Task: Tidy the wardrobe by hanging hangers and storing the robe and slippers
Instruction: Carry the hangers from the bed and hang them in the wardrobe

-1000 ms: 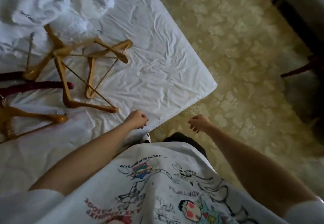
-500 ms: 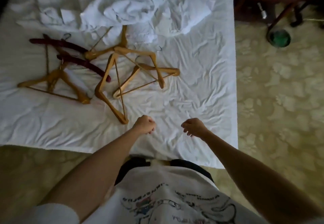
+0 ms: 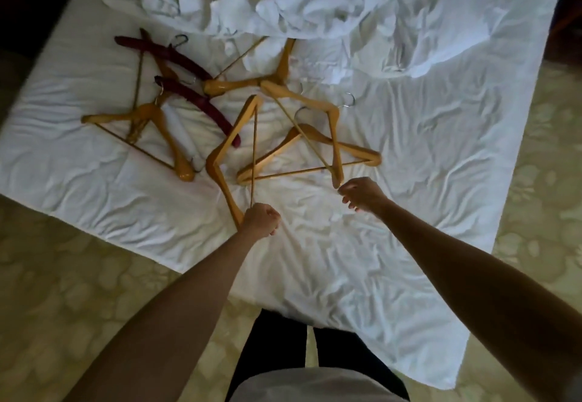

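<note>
Your left hand [image 3: 261, 220] grips the near hanger [image 3: 231, 152]; your right hand [image 3: 362, 193], loosely curled, holds nothing. Pinch the hanger [image 3: 333, 137] at its eleven o'clock, then lift both untangled.

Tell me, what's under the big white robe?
One wooden hanger pokes out from under the white robe on the bed. Anything deeper is covered.

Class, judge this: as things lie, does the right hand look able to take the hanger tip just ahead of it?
Probably yes: the right hand sits at the wooden hanger tip, nothing between them.
</note>
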Motion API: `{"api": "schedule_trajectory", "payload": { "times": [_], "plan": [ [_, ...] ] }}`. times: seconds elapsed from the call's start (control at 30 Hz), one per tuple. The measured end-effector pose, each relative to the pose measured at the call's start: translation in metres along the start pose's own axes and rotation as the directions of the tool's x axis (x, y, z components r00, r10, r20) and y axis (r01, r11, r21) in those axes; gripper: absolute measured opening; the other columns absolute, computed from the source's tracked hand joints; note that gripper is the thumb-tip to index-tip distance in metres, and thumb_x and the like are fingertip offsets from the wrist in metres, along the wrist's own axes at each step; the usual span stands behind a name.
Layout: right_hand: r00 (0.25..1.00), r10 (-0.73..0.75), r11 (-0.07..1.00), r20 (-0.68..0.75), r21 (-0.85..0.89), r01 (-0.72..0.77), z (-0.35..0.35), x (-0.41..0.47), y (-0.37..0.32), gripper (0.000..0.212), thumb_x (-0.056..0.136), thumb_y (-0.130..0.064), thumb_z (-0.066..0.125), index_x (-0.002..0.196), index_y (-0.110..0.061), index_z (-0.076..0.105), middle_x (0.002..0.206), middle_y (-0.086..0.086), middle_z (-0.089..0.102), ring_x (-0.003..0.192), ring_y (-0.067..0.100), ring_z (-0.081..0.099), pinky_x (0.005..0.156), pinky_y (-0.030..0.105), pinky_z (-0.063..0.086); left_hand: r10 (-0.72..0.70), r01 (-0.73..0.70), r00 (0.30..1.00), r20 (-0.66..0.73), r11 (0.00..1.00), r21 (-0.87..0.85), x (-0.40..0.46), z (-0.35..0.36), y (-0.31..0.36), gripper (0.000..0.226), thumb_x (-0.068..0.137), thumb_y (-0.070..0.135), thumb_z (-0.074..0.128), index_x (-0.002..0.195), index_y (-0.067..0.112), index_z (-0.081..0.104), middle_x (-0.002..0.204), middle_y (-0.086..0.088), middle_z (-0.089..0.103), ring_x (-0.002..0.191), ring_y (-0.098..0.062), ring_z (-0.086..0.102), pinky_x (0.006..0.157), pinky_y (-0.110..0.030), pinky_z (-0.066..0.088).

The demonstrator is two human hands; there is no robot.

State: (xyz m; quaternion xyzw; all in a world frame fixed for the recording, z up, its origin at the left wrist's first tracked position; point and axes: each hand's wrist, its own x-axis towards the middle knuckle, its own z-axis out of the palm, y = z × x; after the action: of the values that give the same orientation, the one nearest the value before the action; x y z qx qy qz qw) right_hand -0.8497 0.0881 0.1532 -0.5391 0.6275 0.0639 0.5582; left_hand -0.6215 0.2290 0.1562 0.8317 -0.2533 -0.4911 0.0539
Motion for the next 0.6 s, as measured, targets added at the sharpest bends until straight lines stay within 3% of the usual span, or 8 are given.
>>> {"api": "schedule_trajectory", "payload": {
  "times": [0.1,0.17,0.27,0.43,0.53,0.6],
  "plan": [
    [0.994,-0.008,0.997,-0.112,-0.072,0.000,0.001,0.045,-0.016,0.012,0.089,-0.021,0.069,0.096,-0.012,0.073,0.083,0.002,0.070,0.066,0.014,0.062,0.064,0.030,0.057,-0.072,0.083,0.989,-0.126,0.993,0.082,0.042,-0.018,-0.011,0.027,0.094,0.020,0.050,0.106,0.005,0.070,0.108,-0.013,0.071,0.099,-0.031,0.069,0.076,-0.035,0.054],
    [0.967,-0.010,0.993,-0.253,-0.116,-0.020,0.005,0.078,-0.027,0.023,0.088,-0.022,0.068,0.110,-0.017,0.066,0.096,0.002,0.069,0.088,0.019,0.064,0.082,0.036,0.053,-0.150,0.176,0.961,-0.234,0.980,0.092,0.070,-0.027,-0.019,0.033,0.094,0.029,0.051,0.114,0.008,0.067,0.118,-0.012,0.068,0.110,-0.032,0.064,0.078,-0.035,0.048],
    [0.912,-0.061,0.982,-0.406,-0.187,-0.018,0.018,0.122,-0.034,0.044,0.090,-0.020,0.064,0.132,-0.012,0.053,0.122,0.011,0.063,0.114,0.030,0.060,0.089,0.038,0.048,-0.271,0.281,0.912,-0.309,0.960,-0.010,0.111,-0.033,-0.037,0.055,0.094,0.039,0.058,0.137,0.006,0.050,0.136,-0.015,0.056,0.123,-0.035,0.054,0.093,-0.043,0.048],
    [0.904,-0.040,0.977,-0.425,-0.206,-0.054,0.042,0.185,-0.037,0.049,0.094,-0.027,0.062,0.138,-0.012,0.045,0.135,0.012,0.052,0.121,0.033,0.055,0.095,0.045,0.048,-0.402,0.363,0.875,-0.269,0.913,-0.186,0.171,-0.028,-0.059,0.069,0.093,0.035,0.063,0.145,0.001,0.032,0.144,-0.022,0.042,0.129,-0.040,0.047,0.102,-0.048,0.046],
    [0.888,-0.021,0.977,-0.459,-0.197,-0.079,0.051,0.206,-0.039,0.036,0.095,-0.022,0.061,0.128,-0.012,0.053,0.124,0.011,0.060,0.114,0.033,0.060,0.094,0.046,0.052,-0.470,0.360,0.856,-0.215,0.841,-0.404,0.194,-0.026,-0.066,0.062,0.095,0.029,0.063,0.143,0.001,0.037,0.142,-0.022,0.049,0.127,-0.040,0.052,0.101,-0.046,0.049],
    [0.869,-0.016,0.990,-0.494,-0.129,-0.054,0.055,0.211,-0.037,0.031,0.094,-0.016,0.059,0.125,-0.014,0.056,0.117,0.010,0.065,0.108,0.031,0.063,0.090,0.045,0.055,-0.483,0.335,0.859,-0.172,0.783,-0.525,0.205,-0.024,-0.074,0.054,0.095,0.033,0.062,0.137,0.001,0.050,0.134,-0.018,0.060,0.120,-0.036,0.059,0.098,-0.043,0.052]
  ]
}}
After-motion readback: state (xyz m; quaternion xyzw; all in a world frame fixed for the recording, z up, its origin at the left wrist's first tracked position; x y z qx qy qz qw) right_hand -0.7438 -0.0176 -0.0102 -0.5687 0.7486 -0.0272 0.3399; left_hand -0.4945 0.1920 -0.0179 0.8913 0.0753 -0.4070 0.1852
